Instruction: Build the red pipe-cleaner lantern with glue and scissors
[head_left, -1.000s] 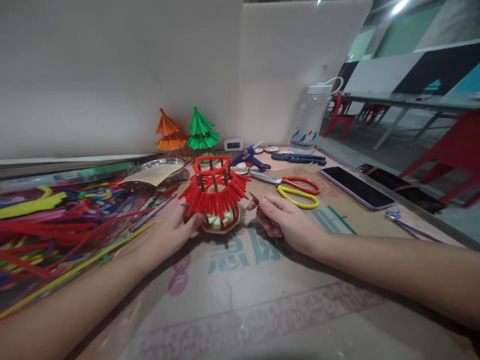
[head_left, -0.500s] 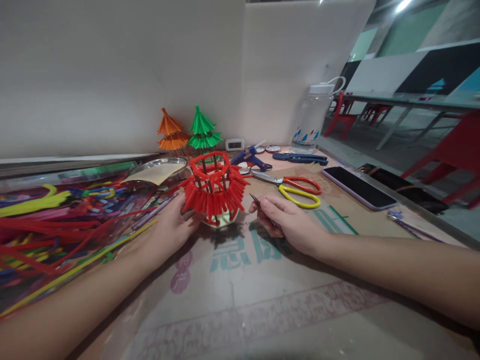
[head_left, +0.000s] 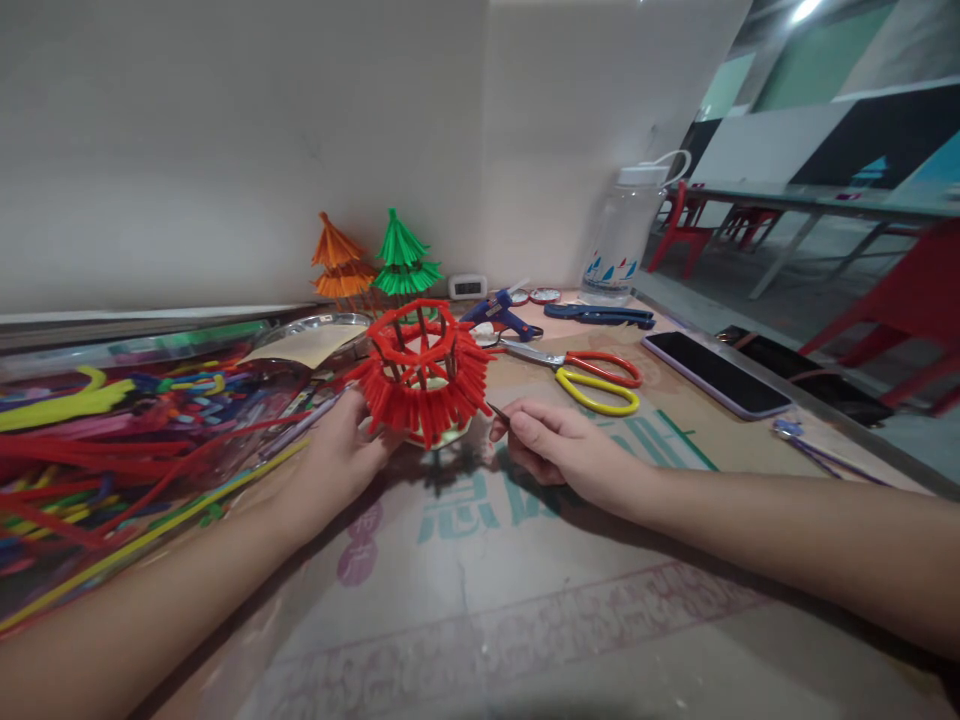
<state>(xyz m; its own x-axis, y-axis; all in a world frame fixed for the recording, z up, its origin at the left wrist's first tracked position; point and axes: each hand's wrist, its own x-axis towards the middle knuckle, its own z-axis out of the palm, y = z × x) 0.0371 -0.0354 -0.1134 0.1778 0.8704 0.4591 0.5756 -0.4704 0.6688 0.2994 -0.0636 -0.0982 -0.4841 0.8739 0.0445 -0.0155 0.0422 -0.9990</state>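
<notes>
A red pavilion model (head_left: pixel 424 405) made of fuzzy pipe cleaners has brown posts, a ring on top, a flared skirt and a pale base. My left hand (head_left: pixel 352 435) grips its left side low down, with some fingers hidden behind it. The model tilts slightly toward me. My right hand (head_left: pixel 551 440) is closed on dark, thin tweezers (head_left: pixel 498 412), their tips pointing at the right edge of the red skirt. Whether the tips touch the skirt I cannot tell.
Scissors (head_left: pixel 596 375), a blue glue gun (head_left: pixel 502 315), blue pliers (head_left: pixel 596 315), a phone (head_left: pixel 712 373) and a water bottle (head_left: pixel 619 235) lie or stand beyond my right hand. Orange (head_left: pixel 339 260) and green (head_left: pixel 405 255) pavilions stand behind. Pipe cleaners (head_left: pixel 82 450) fill the left side.
The red model has tipped toward me, showing more of its inside. The tweezers have turned and lowered a little, closer to the skirt's right edge.
</notes>
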